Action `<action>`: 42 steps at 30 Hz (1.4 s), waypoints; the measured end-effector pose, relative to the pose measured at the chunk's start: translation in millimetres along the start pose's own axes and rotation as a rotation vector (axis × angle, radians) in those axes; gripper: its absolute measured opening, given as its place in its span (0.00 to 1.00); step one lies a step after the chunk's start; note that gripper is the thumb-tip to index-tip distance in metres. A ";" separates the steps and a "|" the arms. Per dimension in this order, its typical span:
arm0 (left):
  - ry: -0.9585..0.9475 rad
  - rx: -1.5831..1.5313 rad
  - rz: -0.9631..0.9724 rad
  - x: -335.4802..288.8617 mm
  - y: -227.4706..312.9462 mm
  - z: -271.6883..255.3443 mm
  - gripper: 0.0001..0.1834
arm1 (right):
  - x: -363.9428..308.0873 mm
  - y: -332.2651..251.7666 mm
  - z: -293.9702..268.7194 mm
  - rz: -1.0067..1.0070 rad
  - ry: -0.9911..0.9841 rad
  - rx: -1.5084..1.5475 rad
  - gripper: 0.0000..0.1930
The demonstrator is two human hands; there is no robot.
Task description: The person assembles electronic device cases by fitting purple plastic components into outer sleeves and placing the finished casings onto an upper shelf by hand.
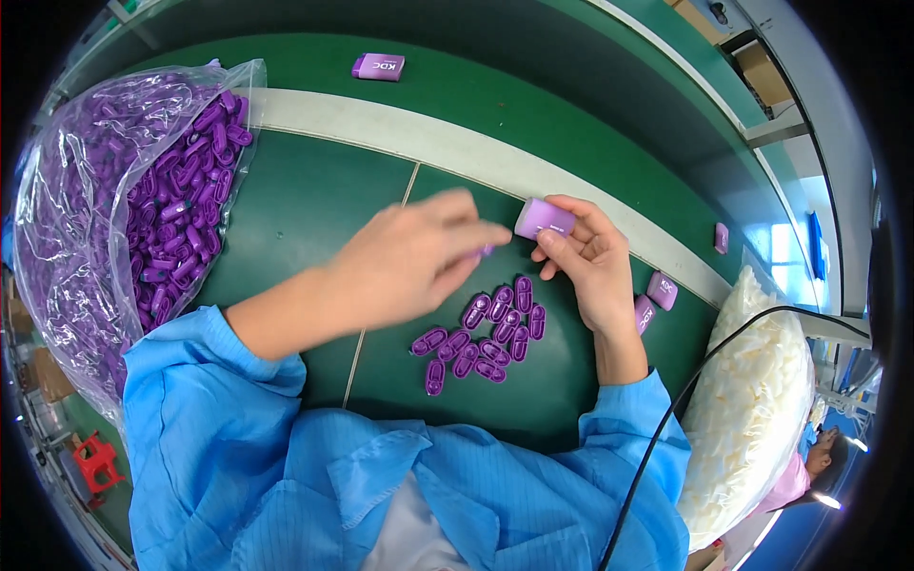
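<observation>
Smooth green tabletop (305,205), rounded lilac case (545,219) in right hand (597,266), purple piece (487,250) in pinched left hand (407,255)

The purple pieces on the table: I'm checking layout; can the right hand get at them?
Probably yes: the purple pieces lie close by, with nothing visible between them and the right hand, though the purple case it holds may hinder picking.

Free: bare tabletop (566,390) just below loose purple pcs (506,327), plus narrow gap R of pcs, btwn them & right forearm (621,356); blocked: above-L, left hand (419,249); above-R, right hand (595,249) w/ purple case (546,218); far L, bulky clear bag (78,190); far R, cable (790,307) & stuffed white bag (747,419).
</observation>
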State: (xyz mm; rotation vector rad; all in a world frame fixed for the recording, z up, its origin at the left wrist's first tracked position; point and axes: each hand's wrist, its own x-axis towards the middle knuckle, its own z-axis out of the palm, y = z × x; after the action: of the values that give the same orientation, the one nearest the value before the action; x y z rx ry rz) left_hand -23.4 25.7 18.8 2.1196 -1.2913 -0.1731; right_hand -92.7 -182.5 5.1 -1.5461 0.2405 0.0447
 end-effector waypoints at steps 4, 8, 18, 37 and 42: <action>-0.001 -0.846 -0.486 32.7 -32.0 5.5 0.17 | 11.0 -8.6 5.3 0.002 -0.016 0.091 0.18; 0.167 -1.220 -0.491 33.4 -31.4 8.9 0.17 | 19.0 -4.9 10.5 0.010 0.006 0.108 0.18; 0.121 -1.158 -0.454 26.7 -30.7 16.8 0.18 | 10.4 -1.2 11.6 -0.039 0.015 0.086 0.17; 0.229 -0.819 -0.400 19.9 -13.3 30.4 0.19 | 3.8 -4.0 25.0 -0.164 0.070 -0.022 0.16; 0.246 -0.531 -0.368 12.2 8.5 43.2 0.26 | 3.0 0.1 30.0 -0.224 0.121 -0.106 0.14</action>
State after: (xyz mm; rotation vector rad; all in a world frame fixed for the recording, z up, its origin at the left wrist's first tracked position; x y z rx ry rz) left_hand -41.8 -6.7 -7.6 1.8204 -0.6155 -0.3550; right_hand -85.9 -153.1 4.6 -1.6754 0.1610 -0.2166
